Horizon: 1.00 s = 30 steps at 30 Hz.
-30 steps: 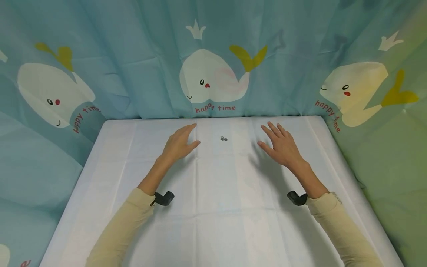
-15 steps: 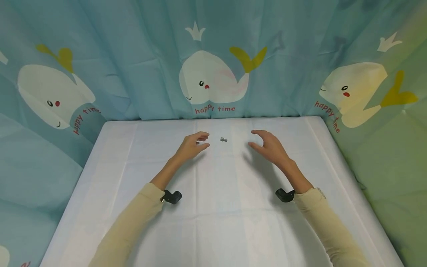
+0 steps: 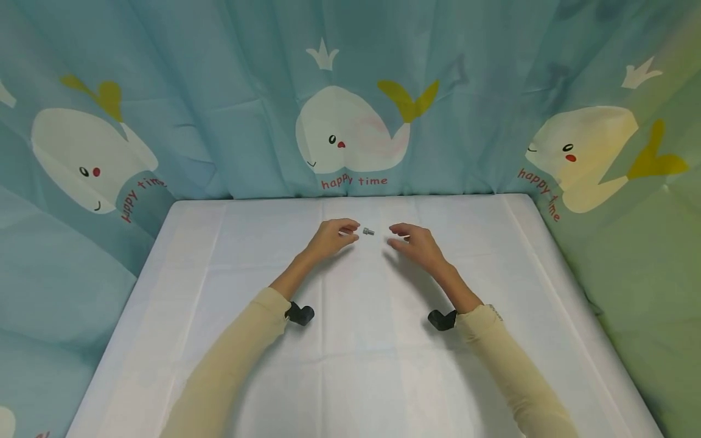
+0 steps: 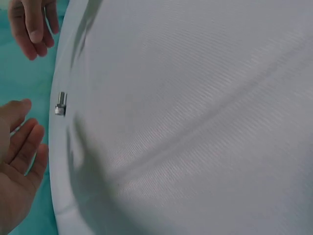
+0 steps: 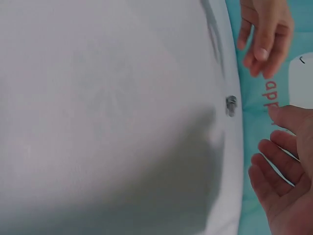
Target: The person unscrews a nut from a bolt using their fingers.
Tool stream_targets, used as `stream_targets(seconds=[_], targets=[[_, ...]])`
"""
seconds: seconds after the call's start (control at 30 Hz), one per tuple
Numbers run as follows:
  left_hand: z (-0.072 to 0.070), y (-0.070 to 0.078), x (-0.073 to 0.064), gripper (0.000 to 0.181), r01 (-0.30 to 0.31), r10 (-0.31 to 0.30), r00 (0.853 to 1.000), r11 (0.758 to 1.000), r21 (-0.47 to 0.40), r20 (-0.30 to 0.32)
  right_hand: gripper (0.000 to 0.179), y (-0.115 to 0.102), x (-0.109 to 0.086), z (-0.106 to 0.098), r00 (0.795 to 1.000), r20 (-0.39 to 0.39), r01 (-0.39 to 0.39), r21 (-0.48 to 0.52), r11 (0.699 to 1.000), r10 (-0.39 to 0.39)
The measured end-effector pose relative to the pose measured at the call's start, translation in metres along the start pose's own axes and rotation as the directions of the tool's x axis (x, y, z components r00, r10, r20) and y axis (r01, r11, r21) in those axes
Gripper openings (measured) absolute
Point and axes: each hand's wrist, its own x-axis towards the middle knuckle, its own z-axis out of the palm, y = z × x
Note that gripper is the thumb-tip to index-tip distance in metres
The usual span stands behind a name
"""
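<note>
A small silver bolt (image 3: 369, 232) with a wide head at its left end lies on the white table cover. It also shows in the left wrist view as a bolt (image 4: 60, 104) and, blurred, in the right wrist view as a bolt (image 5: 231, 105). Just left of it hovers my left hand (image 3: 331, 236), fingers loosely bent and thumb apart from them. My right hand (image 3: 420, 244) hangs a little farther off on the right side, its thumb and fingers also apart. Neither hand touches the bolt or holds anything.
The white-covered table (image 3: 350, 377) spreads toward me, with the bolt near its far edge. A blue-green curtain (image 3: 246, 146) printed with whales stands right behind that edge and along both sides. Each wrist carries a black camera mount (image 3: 300, 314).
Both hands have moved inward, the left one rightward and the right one leftward, toward the bolt. Their spread fingers have bent more. The bolt has stayed where it lies.
</note>
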Motion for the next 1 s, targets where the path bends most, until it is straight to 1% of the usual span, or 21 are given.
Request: stream_targets(seconds=[0.17,0.33,0.5,0.63,0.7,0.8,0.87,0.93,1.0], targets=[[0.005,0.003,0.009,0.032,0.002,-0.002,1.0,1.0,0.005,0.013,0.037,0.003,0.007,0.014,1.0,0.005,-0.016,0.031,0.999,0.015],[0.008,0.002,0.015,0.032,0.028,-0.028,0.999,0.999,0.035,0.025,0.036,0.0,0.014,0.021,1.0,0.026,-0.01,0.047,0.999,0.009],[0.011,0.0,0.022,0.03,0.047,-0.05,0.998,0.996,0.071,0.047,0.035,0.001,0.023,0.027,0.999,0.047,-0.015,0.009,1.0,0.014],[0.013,-0.002,0.026,0.029,0.051,-0.057,0.997,0.993,0.109,0.06,0.032,0.003,0.03,0.032,0.999,0.04,-0.014,-0.03,0.999,0.015],[0.015,-0.004,0.027,0.028,0.054,-0.063,0.996,0.99,0.133,0.065,0.032,0.003,0.032,0.033,0.999,0.035,-0.012,-0.031,0.999,0.014],[0.017,-0.005,0.03,0.026,0.072,-0.083,0.995,0.983,0.169,0.061,0.031,0.003,0.035,0.036,0.999,0.034,-0.022,-0.015,1.0,0.023],[0.019,-0.006,0.031,0.024,0.08,-0.091,0.995,0.978,0.195,0.046,0.03,0.003,0.037,0.038,0.999,0.032,-0.029,-0.004,1.0,0.029],[0.02,-0.006,0.032,0.022,0.083,-0.091,0.995,0.973,0.215,0.029,0.028,0.003,0.039,0.04,0.999,0.024,-0.031,-0.002,1.0,0.032],[0.023,-0.007,0.033,0.02,0.071,-0.077,0.997,0.967,0.246,0.014,0.024,0.003,0.041,0.042,1.0,0.011,-0.025,-0.013,1.0,0.025]])
